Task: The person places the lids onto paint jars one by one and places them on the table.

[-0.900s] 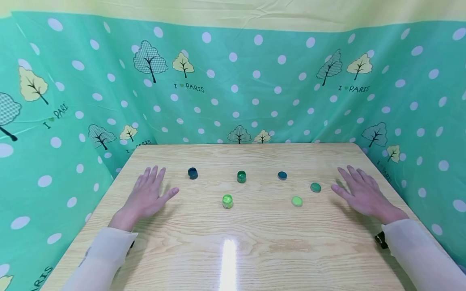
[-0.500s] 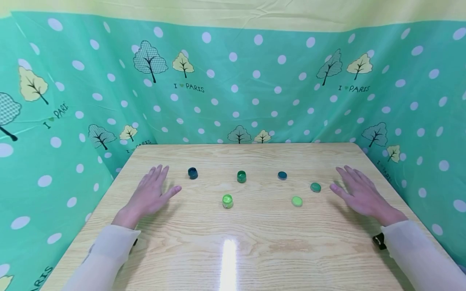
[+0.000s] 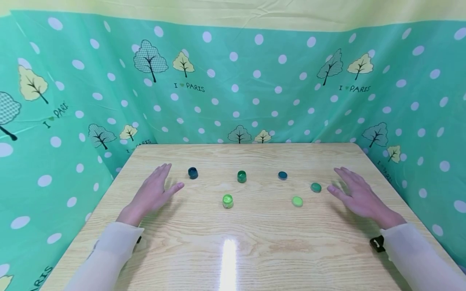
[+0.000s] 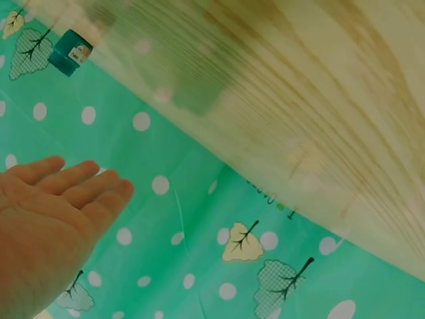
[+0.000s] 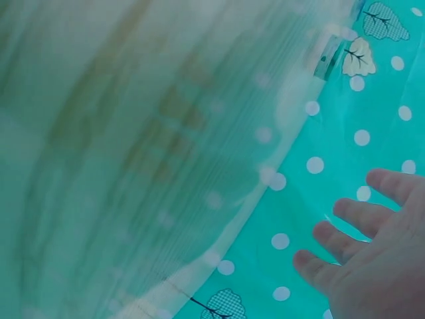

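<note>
My left hand (image 3: 151, 194) hovers over the left side of the table, fingers straight and thumb spread, holding nothing. Nearest to it stands a small dark blue paint pot (image 3: 193, 173), uncapped. A dark green paint pot (image 3: 242, 176) and a light green paint pot (image 3: 227, 201), both uncapped, stand near the middle. Over on the right, my right hand (image 3: 358, 198) hangs above the table with extended fingers and nothing in them. Close to its thumb lies a teal-green lid (image 3: 316, 187); farther left are a light green lid (image 3: 297, 201) and a dark blue lid (image 3: 282, 175).
The wooden table (image 3: 262, 258) has a bright light reflection at its front middle. A green dotted curtain (image 3: 255, 93) with printed trees rises behind the table and along both sides. A dark band (image 3: 377, 243) shows beneath the right sleeve.
Both hands have drifted slightly inward, the left one to the right and the right one a little to the left, both turning more edge-on. The pots and lids stay put.
</note>
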`<state>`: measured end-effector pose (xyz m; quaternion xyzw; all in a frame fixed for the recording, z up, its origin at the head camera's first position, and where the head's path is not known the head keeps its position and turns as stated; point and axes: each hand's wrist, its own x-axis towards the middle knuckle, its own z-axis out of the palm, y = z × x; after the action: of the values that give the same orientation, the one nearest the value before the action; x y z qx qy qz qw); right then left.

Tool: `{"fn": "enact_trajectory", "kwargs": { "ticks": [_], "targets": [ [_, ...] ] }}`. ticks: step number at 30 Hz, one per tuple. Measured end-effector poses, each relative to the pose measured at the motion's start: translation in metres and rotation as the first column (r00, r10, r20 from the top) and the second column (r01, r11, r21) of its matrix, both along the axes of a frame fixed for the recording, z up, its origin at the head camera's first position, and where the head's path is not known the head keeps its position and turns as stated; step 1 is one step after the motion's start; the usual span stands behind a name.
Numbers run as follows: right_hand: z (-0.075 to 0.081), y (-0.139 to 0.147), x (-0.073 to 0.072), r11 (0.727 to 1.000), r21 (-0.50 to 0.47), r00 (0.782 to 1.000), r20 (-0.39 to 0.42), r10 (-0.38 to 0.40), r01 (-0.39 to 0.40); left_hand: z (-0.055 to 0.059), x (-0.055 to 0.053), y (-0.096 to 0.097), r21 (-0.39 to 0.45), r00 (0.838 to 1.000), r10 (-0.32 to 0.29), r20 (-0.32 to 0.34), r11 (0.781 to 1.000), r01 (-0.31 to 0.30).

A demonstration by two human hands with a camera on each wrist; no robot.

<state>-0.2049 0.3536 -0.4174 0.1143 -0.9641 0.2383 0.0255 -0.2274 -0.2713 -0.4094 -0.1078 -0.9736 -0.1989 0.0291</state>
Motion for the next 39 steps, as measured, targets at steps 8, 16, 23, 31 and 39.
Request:
{"fn": "enact_trajectory", "kwargs": {
  "ticks": [8,16,23,31,39],
  "targets": [
    [0.001,-0.006,0.002,0.999,-0.031,1.000,-0.010,0.014,-0.014,-0.001,-0.004,0.006,0.110,1.000,0.014,-0.005,0.994,-0.013],
    [0.002,-0.015,0.004,0.998,-0.066,0.999,-0.034,0.009,-0.012,-0.002,-0.009,0.011,0.178,0.999,0.016,-0.037,0.984,-0.010],
    [0.001,-0.020,0.004,0.996,-0.086,0.999,-0.036,-0.008,0.005,-0.002,-0.016,0.015,0.205,0.999,0.032,-0.012,0.978,-0.029],
    [0.002,-0.025,0.005,0.995,-0.096,0.998,-0.051,-0.026,0.021,-0.004,-0.026,0.018,0.240,0.998,0.049,0.034,0.969,-0.056],
    [0.003,-0.030,0.006,0.992,-0.127,0.998,-0.063,-0.023,0.015,-0.005,-0.034,0.024,0.284,0.996,0.043,0.079,0.957,-0.064]
  ]
}}
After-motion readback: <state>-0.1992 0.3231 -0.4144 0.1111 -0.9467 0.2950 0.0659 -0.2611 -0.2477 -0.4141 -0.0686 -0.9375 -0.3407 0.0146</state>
